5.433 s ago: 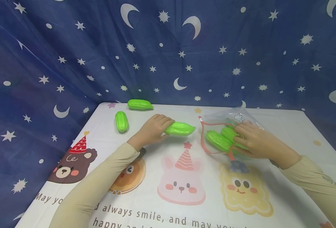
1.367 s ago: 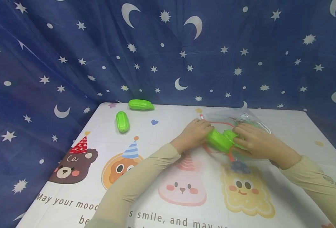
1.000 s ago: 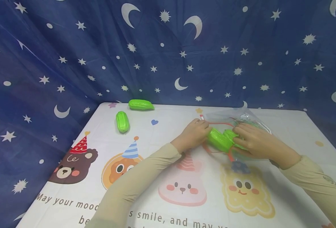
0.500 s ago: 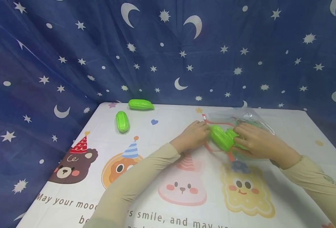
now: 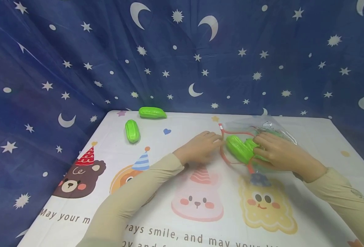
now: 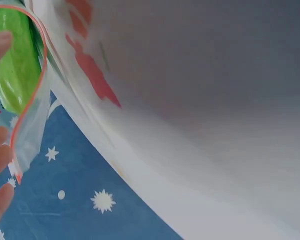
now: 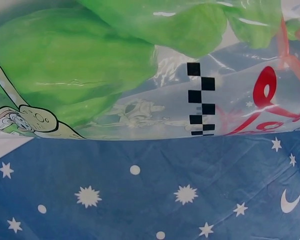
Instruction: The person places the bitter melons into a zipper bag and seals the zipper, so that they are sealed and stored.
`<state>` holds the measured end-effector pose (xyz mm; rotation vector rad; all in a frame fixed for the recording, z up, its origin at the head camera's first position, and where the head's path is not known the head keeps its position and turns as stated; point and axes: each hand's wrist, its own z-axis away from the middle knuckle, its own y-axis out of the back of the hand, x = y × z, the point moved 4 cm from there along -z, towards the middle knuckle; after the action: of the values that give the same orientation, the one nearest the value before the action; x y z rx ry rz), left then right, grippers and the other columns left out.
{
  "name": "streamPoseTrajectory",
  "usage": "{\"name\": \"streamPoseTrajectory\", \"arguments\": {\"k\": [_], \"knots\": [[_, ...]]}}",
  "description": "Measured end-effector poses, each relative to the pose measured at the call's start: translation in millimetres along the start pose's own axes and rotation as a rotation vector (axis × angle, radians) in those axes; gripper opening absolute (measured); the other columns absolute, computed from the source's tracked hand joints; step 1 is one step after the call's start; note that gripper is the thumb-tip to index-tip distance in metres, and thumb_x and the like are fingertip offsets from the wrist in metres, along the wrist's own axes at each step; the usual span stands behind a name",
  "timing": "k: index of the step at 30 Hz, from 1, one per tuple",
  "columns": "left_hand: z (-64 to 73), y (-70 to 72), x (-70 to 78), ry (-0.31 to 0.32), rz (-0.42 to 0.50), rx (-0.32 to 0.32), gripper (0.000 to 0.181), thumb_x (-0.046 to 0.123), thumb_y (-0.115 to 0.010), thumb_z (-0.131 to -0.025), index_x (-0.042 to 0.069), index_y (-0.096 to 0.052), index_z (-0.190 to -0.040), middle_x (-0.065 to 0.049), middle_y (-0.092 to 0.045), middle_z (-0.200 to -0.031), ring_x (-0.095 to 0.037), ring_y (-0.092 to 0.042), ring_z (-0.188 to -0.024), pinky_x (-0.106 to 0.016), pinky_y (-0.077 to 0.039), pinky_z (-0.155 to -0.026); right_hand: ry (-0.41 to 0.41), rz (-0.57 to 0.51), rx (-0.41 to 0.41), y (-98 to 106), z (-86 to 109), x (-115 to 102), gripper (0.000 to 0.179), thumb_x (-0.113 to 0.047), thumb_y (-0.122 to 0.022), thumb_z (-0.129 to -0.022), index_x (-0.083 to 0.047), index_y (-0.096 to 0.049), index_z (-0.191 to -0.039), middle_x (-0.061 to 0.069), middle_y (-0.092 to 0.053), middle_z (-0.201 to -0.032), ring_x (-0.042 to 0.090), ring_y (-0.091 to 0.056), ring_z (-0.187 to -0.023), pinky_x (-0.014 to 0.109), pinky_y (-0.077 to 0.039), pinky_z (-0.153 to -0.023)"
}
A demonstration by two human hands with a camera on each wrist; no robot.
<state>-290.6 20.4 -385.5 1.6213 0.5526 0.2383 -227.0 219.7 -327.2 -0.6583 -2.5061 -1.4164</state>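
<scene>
A clear zip bag [image 5: 231,163] with an orange-red zip rim lies with its mouth toward the left. Inside are several glossy, bright green, pod-shaped pieces; one green pod [image 5: 239,149] shows at the mouth, and more green pods [image 7: 65,65] press against the printed film in the right wrist view. My right hand [image 5: 276,151] grips the upper edge of the bag's mouth, covering part of its contents. Just left of the rim is my left hand [image 5: 200,147], holding nothing; its fingertips [image 6: 0,160] are spread apart near the zip in the left wrist view.
Two more green pods lie at the back left: one pod [image 5: 152,112] by the rear edge, another pod [image 5: 132,131] nearer. A white cloth [image 5: 157,226] with cartoon prints covers the table. Behind it hangs a blue curtain [image 5: 169,51] with stars and moons.
My left hand carried a green pod from the middle of the table into the bag's mouth, let go, and drew back slightly left. The right hand stays on the bag.
</scene>
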Motion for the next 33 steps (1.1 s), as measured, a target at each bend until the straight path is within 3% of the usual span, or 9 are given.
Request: {"name": "streamPoseTrajectory", "arguments": {"k": [4, 10, 17, 26, 33], "knots": [[11.6, 3.4, -8.4, 0.0, 0.01, -0.005, 0.061, 0.022, -0.065, -0.078, 0.015, -0.045, -0.136, -0.001, -0.051, -0.131, -0.019, -0.047, -0.122, -0.035, -0.033, -0.108, -0.002, 0.002, -0.008, 0, 0.0, 0, 0.039, -0.033, -0.041, -0.098, -0.011, -0.05, -0.068, 0.006, -0.048, -0.079, 0.02, -0.042, -0.068, 0.033, -0.04, -0.061], [31.0, 7.5, -23.6, 0.037, 0.01, -0.058, 0.064, 0.042, -0.061, -0.085, 0.017, -0.04, -0.141, -0.004, -0.05, -0.136, -0.021, -0.045, -0.126, -0.038, -0.031, -0.111, -0.003, 0.0, -0.007, -1, 1.2, 1, 0.039, -0.033, -0.041, -0.098, -0.011, -0.051, -0.068, 0.007, -0.049, -0.079, 0.02, -0.043, -0.068, 0.033, -0.041, -0.061], [59.4, 16.6, -44.2, 0.066, -0.025, -0.085, 0.067, 0.032, -0.066, -0.08, 0.014, -0.041, -0.14, -0.008, -0.051, -0.135, -0.026, -0.047, -0.124, -0.041, -0.032, -0.11, -0.003, -0.003, -0.002, -1, 1.9, 1, 0.038, -0.033, -0.042, -0.098, -0.011, -0.051, -0.068, 0.007, -0.048, -0.079, 0.02, -0.043, -0.069, 0.034, -0.041, -0.062], [92.7, 25.1, -70.9, 0.092, -0.061, -0.07, 0.064, 0.035, -0.064, -0.082, 0.01, -0.044, -0.137, -0.012, -0.053, -0.131, -0.03, -0.049, -0.121, -0.045, -0.034, -0.107, -0.008, 0.003, -0.001, 0, 2.7, 0, 0.039, -0.034, -0.041, -0.098, -0.011, -0.052, -0.068, 0.007, -0.049, -0.08, 0.02, -0.043, -0.068, 0.033, -0.04, -0.061], [115.3, 34.6, -94.2, 0.161, -0.091, -0.059, 0.065, 0.036, -0.067, -0.081, 0.011, -0.045, -0.137, -0.012, -0.054, -0.13, -0.03, -0.049, -0.122, -0.045, -0.035, -0.108, -0.007, 0.011, -0.001, -1, 3.6, 0, 0.04, -0.034, -0.04, -0.098, -0.011, -0.054, -0.069, 0.007, -0.05, -0.081, 0.02, -0.044, -0.068, 0.034, -0.041, -0.06]]}}
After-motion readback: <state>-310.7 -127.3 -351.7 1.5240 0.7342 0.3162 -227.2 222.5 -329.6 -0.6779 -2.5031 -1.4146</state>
